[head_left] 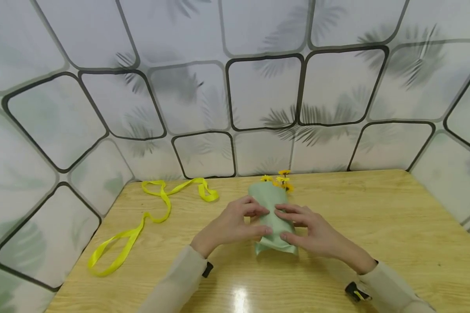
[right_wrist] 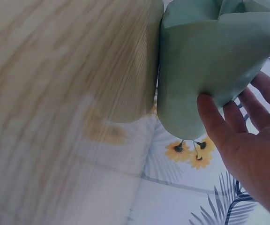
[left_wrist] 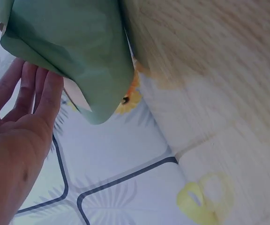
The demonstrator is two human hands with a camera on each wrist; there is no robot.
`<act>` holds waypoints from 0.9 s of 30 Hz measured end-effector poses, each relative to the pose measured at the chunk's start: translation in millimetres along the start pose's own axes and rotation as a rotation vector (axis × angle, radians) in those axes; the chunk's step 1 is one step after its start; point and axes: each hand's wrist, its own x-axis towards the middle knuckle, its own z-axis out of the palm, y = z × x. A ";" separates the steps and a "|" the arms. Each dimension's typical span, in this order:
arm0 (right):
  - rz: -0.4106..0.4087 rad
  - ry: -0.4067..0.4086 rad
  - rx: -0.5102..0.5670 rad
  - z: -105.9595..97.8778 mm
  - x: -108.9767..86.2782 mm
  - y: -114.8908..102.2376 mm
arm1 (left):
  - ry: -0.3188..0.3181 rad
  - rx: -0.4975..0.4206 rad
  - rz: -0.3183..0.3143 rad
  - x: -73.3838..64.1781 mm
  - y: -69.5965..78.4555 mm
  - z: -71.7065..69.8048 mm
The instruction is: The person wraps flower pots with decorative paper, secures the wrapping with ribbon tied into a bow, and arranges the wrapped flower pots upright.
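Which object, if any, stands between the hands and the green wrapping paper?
Nothing visible does. The left hand and the right hand both touch the green wrapping paper, one from each side. The yellow flowers show at its far end; the yellow ribbon lies apart, to the left.

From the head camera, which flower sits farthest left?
The yellow flower showing just above the top edge of the green wrap; the other flowers cluster to its right.
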 end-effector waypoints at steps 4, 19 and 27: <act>-0.005 -0.024 0.003 -3.4 -2.0 4.9 | -0.042 0.086 0.029 -0.2 3.3 -0.2; -0.038 0.001 0.048 1.9 -1.8 8.5 | 0.023 0.532 0.134 -1.4 11.6 17.2; -0.006 0.034 0.045 1.6 -2.5 7.4 | -0.037 0.428 0.120 0.8 13.1 16.1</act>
